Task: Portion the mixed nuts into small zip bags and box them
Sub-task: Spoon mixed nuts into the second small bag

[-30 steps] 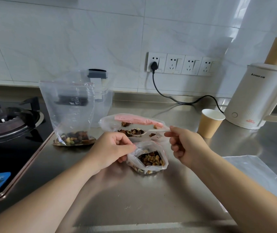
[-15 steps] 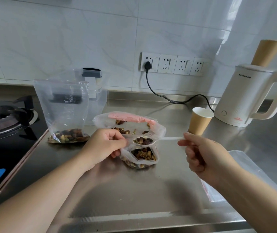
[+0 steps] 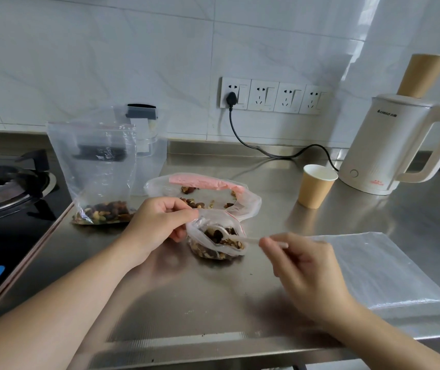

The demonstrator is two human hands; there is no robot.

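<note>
Left hand (image 3: 157, 222): pinches the rim of the small clear zip bag of nuts (image 3: 217, 240) on the steel counter (image 3: 213, 295).
Right hand (image 3: 301, 260): grips the white plastic spoon (image 3: 237, 238), bowl inside that bag.
Behind: pink-strip clear bag (image 3: 205, 192); tall clear bag (image 3: 98, 172) left.
Right: brown paper cup (image 3: 316, 185), white kettle (image 3: 397, 145).

Single view, head-worn wide-angle camera. Position: above the near edge of a steel counter (image 3: 213, 303), looking forward and down. Facing: a tiled wall (image 3: 106, 62) at the far side. Range: close; both forearms enter from the near edge. Coverage: stove (image 3: 5, 188) at far left, kettle (image 3: 389, 145) at far right. No second view; nothing shared.
</note>
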